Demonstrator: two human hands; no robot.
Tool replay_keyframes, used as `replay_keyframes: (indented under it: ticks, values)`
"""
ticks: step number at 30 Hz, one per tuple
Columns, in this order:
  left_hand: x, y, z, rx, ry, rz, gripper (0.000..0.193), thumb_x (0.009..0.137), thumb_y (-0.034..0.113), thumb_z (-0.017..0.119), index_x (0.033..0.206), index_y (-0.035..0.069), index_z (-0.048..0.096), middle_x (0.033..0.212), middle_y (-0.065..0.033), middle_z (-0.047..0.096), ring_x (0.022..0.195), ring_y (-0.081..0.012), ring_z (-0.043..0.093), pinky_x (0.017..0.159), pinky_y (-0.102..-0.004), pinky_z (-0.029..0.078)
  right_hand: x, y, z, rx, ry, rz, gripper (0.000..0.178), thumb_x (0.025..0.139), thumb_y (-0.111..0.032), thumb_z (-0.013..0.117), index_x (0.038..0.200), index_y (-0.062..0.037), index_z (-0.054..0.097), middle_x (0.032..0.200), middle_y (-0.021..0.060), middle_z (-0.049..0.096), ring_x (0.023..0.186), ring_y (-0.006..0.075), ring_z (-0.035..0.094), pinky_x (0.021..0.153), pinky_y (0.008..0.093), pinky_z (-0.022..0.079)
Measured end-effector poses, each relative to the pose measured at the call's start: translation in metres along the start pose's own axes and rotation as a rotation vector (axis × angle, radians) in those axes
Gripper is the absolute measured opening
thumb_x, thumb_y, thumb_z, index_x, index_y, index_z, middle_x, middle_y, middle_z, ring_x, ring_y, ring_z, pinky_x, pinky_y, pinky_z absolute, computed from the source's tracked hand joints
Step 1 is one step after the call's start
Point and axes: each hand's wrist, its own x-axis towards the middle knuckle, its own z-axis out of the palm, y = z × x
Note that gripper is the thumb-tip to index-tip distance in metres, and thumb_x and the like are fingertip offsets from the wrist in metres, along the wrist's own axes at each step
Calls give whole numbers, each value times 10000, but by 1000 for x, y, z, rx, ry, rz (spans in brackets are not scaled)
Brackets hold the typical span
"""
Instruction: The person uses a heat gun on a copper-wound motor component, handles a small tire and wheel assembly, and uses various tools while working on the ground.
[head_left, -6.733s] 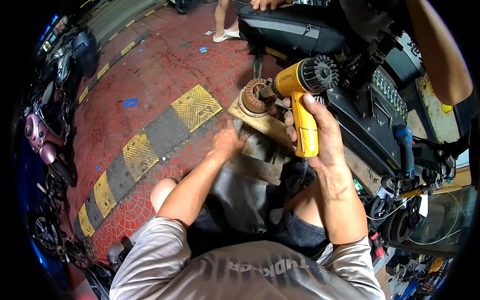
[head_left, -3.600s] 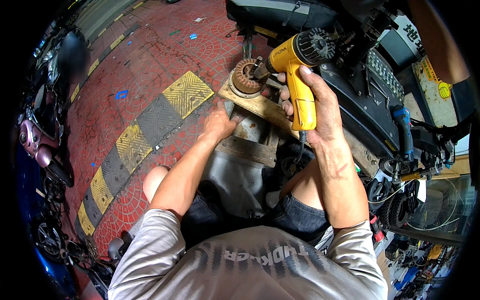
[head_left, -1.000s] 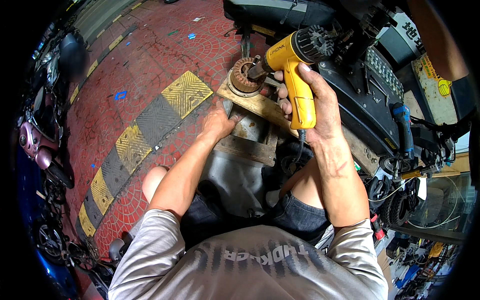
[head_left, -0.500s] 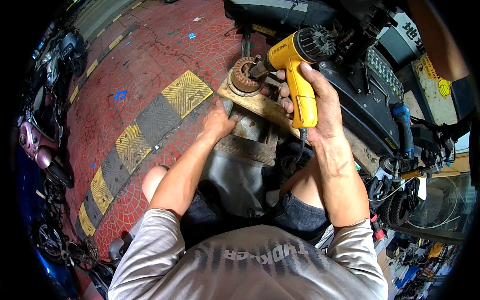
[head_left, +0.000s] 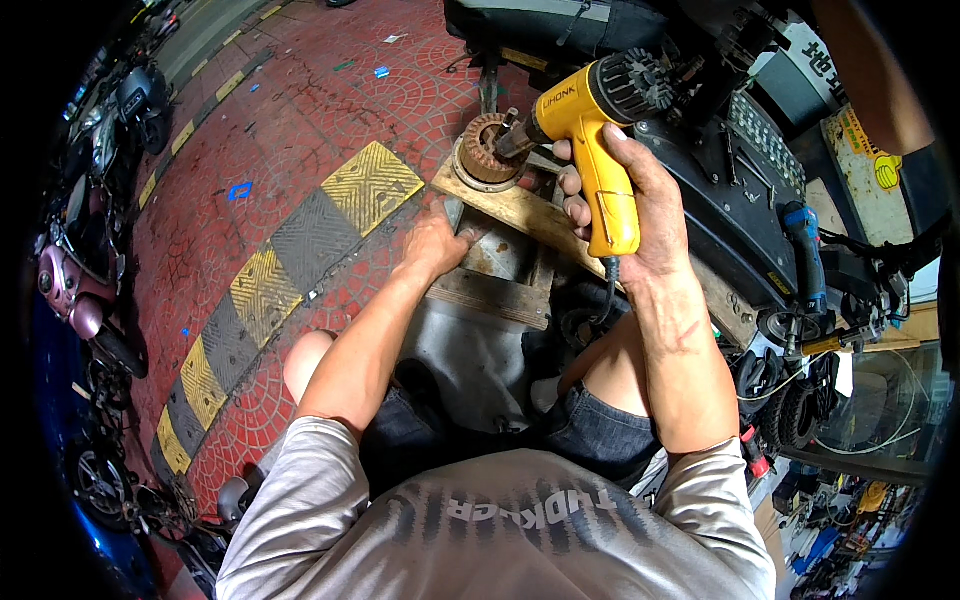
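A round, rust-brown metal part [head_left: 487, 150], ribbed like a small hub or rotor, is seen standing on the far end of a worn wooden plank [head_left: 520, 212]. The nose of a yellow power drill [head_left: 597, 130] is pressed against the side of that part that faces the plank's middle. The drill's handle is gripped by the right hand [head_left: 640, 205], whose fingers are wrapped fully around it, with the forefinger lying at the trigger side. A dark cord is seen leaving the bottom of the handle, just over the plank.

The left hand [head_left: 435, 240] is laid flat, fingers spread and pressed down, on the near-left edge of the plank, close below the round part but not touching it; nothing is clasped in it. The two hands are kept apart, with the plank between them.

Under the plank a rusty metal frame [head_left: 500, 262] is visible, resting on the ground between the person's bent knees. To the left of the plank a yellow-and-black ramp strip [head_left: 300, 240] runs across red patterned paving [head_left: 300, 110]. To the right of the plank the black body of a scooter [head_left: 730, 200] is seen, and beyond the plank's far end a dark seat or panel is partly shown.
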Motion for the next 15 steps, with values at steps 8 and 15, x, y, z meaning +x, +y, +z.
replay_keyframes:
  ticks: [8,15]
  values:
    - [-2,-1,2,8,37,5,792,930,403,761,1423,-119,427,1245,-385,684,1210,-503,671,1065,-525,517,1,-2,-4,9,-11,-9,422,1058,-392,645,1137,20,686,839,100,712,638,162,665,561,264,560]
    - [0,0,2,4,21,-10,791,923,409,767,1410,-121,440,1246,-383,685,1214,-502,671,1061,-524,521,0,-1,3,-26,96,-95,413,1063,-375,646,1168,24,669,888,93,717,677,143,677,585,261,579]
